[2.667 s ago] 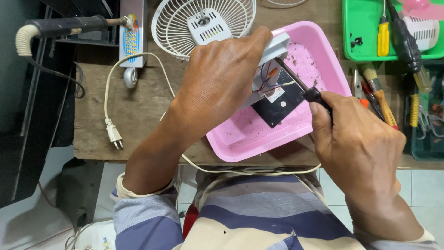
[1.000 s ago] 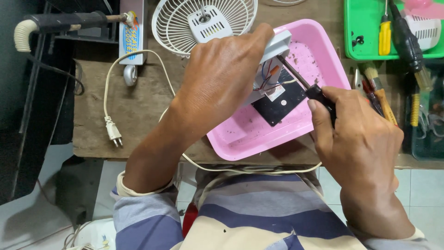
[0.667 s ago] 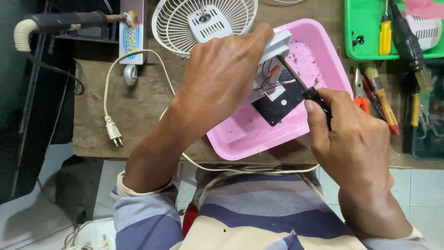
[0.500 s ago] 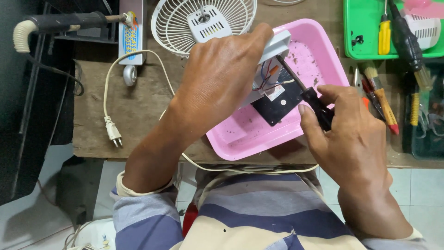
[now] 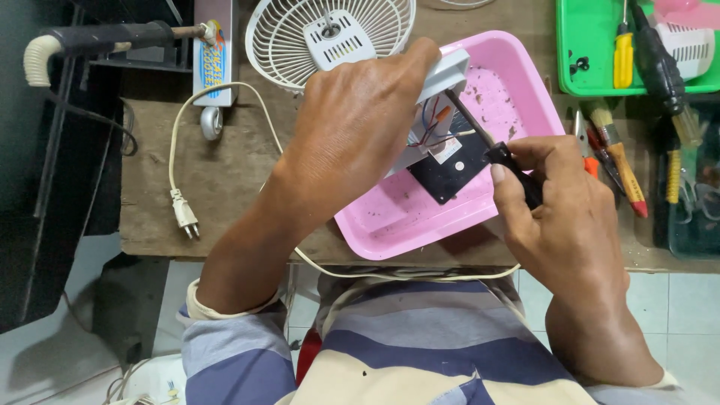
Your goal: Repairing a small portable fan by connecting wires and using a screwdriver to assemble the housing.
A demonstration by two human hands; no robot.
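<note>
My left hand [image 5: 360, 127] grips a white plastic fan housing [image 5: 444, 75] and holds it over a pink plastic tray [image 5: 517, 67]. Thin red and blue wires [image 5: 431, 129] and a black square plate [image 5: 454, 165] show under the housing. My right hand [image 5: 559, 217] is closed around the black handle of a screwdriver [image 5: 514, 171]. Its metal shaft slants up and left, with the tip at the housing. The palm of my left hand hides most of the housing.
A white fan grille [image 5: 330, 34] lies behind the tray. A white cord with a plug [image 5: 182, 214] runs over the wooden bench [image 5: 217, 172]. A green tray [image 5: 592, 52] with screwdrivers, plus pliers and a brush [image 5: 619, 157], sits at the right.
My right hand has shifted its grip on the screwdriver handle, fingers turning around it. My left hand and the housing stay put.
</note>
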